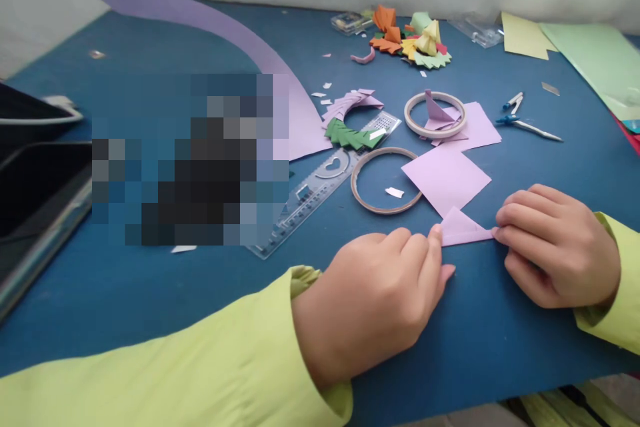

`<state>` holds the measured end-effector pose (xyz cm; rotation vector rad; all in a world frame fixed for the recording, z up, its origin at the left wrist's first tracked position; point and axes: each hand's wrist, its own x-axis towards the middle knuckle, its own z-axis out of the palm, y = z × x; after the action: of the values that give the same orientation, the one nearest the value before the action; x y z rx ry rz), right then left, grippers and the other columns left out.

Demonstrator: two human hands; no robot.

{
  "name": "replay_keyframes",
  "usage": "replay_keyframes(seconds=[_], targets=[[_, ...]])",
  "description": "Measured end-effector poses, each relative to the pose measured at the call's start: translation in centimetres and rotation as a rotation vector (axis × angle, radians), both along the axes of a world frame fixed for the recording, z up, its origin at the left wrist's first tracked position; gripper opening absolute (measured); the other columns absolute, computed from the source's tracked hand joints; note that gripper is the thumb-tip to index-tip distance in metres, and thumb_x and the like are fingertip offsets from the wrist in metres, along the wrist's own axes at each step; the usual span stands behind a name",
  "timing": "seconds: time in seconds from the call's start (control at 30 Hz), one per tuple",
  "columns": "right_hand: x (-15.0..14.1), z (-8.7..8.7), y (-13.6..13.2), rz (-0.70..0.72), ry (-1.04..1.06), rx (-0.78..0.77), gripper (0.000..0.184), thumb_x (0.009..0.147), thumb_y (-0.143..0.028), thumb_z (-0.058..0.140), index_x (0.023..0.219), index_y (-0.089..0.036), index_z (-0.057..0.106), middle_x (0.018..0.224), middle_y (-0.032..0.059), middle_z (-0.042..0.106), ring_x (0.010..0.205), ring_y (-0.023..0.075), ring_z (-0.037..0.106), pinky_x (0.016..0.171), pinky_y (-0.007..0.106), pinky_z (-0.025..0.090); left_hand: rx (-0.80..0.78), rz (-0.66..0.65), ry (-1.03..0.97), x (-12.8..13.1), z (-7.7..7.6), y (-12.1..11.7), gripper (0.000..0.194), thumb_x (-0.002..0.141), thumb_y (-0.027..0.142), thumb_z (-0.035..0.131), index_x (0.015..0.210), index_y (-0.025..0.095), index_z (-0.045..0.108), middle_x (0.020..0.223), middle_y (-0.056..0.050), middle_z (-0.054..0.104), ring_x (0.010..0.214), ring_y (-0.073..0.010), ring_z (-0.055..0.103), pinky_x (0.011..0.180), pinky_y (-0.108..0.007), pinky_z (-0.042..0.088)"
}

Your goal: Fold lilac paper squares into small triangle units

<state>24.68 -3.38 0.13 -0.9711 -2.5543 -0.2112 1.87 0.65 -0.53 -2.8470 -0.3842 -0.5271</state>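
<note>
A small piece of lilac paper (464,229), folded into a triangle, lies on the blue table between my hands. My left hand (383,287) is closed at its left corner, fingertips on the paper and the thumb lower down. At the opposite corner my right hand (557,247) has its fingers curled, the tips gripping the point. Just behind the triangle is a flat lilac paper square (447,177), with more lilac sheets (483,125) farther back. Beside the square lies a thin tape roll (353,177); another tape roll (409,117) rings a folded lilac piece (438,115).
A clear ruler (305,203) lies left of my hands, near a curved green and lilac folded-paper chain (353,133). A long purple strip (220,17) arcs behind. Colourful folded pieces (387,40), a compass (533,128) and green paper (595,60) sit farther back. A dark object (40,213) stands left.
</note>
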Motion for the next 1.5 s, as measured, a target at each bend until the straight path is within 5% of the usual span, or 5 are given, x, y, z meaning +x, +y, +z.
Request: replay_keyframes(seconds=[0.47,0.63,0.87,1.3,1.5], targets=[[-0.4,-0.7,0.9,-0.001,0.08,-0.048,0.007,0.092,-0.016,0.052,0.092,-0.014,0.059,0.085,0.0088,0.065,0.078,0.0182,0.055,0.068,0.033,0.045,-0.023,-0.132,-0.047,0.7,0.2,1.5,0.027,0.092,0.011,0.046,0.07,0.011,0.061,0.059,-0.004,0.059,0.051,-0.016,0.052,0.046,-0.029,0.035],[-1.2,0.5,-0.2,-0.07,0.487,-0.404,0.007,0.091,-0.016,0.055,0.084,-0.017,0.055,0.076,0.0021,0.058,0.071,0.0117,0.053,0.065,0.024,0.047,-0.337,-0.042,-0.177,1.2,0.9,0.7,0.029,0.096,0.016,0.039,0.072,0.015,0.056,0.058,0.003,0.053,0.051,-0.0085,0.048,0.05,-0.02,0.037],[-1.8,1.7,-1.1,-0.185,0.764,-0.91,0.006,0.088,-0.02,0.058,0.082,-0.019,0.058,0.07,-0.0025,0.06,0.059,0.0076,0.055,0.052,0.016,0.044,-1.245,-0.011,-0.24,1.6,2.2,0.2,0.022,0.089,0.015,0.043,0.069,0.016,0.05,0.056,0.008,0.039,0.048,-0.0051,0.034,0.045,-0.016,0.03],[-3.0,1.7,-2.7,-0.32,0.446,-0.377,0.012,0.085,-0.013,0.058,0.077,-0.021,0.056,0.062,-0.0049,0.06,0.053,0.0067,0.053,0.052,0.018,0.045,-1.324,0.173,-0.354,1.8,1.2,-1.7,0.022,0.087,0.015,0.048,0.069,0.016,0.06,0.054,0.008,0.044,0.049,-0.0052,0.037,0.044,-0.016,0.028],[-1.7,1.0,-3.4,-0.115,0.222,-0.14,0.025,0.087,-0.009,0.057,0.112,-0.012,0.057,0.094,0.0083,0.07,0.081,0.0172,0.064,0.072,0.029,0.051,-1.477,0.226,-0.454,1.8,1.5,-1.7,0.03,0.094,0.021,0.043,0.066,0.017,0.054,0.055,0.006,0.05,0.051,-0.0068,0.046,0.046,-0.016,0.035]])
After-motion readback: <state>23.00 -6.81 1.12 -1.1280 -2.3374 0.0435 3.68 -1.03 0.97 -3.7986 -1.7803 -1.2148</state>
